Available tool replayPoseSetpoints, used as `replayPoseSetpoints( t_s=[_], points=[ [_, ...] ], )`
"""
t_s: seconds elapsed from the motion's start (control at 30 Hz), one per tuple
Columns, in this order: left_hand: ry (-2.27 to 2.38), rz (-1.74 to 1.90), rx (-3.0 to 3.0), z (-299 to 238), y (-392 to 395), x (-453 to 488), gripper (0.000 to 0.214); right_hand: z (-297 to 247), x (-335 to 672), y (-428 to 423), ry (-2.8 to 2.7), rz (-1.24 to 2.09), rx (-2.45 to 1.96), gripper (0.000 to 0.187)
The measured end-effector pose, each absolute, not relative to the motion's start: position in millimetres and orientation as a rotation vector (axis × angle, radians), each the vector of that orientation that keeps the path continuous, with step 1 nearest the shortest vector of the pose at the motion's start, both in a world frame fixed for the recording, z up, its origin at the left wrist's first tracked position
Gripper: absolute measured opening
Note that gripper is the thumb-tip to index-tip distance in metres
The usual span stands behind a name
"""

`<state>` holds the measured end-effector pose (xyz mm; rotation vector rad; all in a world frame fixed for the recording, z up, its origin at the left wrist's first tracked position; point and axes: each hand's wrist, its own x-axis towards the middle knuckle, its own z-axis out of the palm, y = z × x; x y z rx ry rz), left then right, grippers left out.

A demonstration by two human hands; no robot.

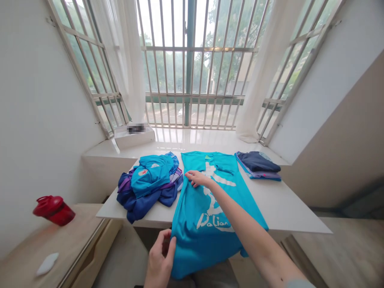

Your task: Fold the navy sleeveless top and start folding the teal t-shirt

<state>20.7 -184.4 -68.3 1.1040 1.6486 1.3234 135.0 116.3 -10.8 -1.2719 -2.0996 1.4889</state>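
Observation:
A turquoise T-shirt [192,236] with white lettering lies spread on the white table, its lower part hanging over the front edge. My left hand [159,258] is closed on the shirt's left edge near the hem, thumb against the cloth. Reaching across the shirt, my right hand [198,179] pinches its left edge higher up, fingertips pressed together. To the left sits a loose heap of clothes [151,176] in turquoise, navy and purple. At the right is a stack of folded clothes [259,163], dark navy on top.
The white table [288,208] stands against a window sill [195,138] that holds a white box [135,138]. On a lower wooden surface at left are a red shaker bottle [55,210] and a small white object [48,264]. Sheer curtains [259,80] flank the barred window.

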Motion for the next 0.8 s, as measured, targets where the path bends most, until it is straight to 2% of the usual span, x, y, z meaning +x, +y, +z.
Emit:
replayPoseSetpoints(
  t_s=[0.23,0.4,0.5,0.63,0.8],
  points=[
    [1.714,1.235,1.167,-72,-189,34,0.053,-1,122,120,-1.857,1.636,-1.434,0.03],
    [1.653,1.09,1.168,-87,-177,31,0.071,-2,128,119,-1.574,1.756,-1.353,0.031],
    [1.619,1.036,1.291,-85,-168,28,0.056,-1,132,113,-1.424,1.838,-1.27,0.029],
    [1.639,0.99,1.451,-73,-160,30,0.012,2,141,86,-1.314,1.938,-1.183,0.02],
    [1.86,0.867,1.519,-67,-160,36,0.008,8,164,24,-1.351,2.132,-1.075,0.032]
  ],
)
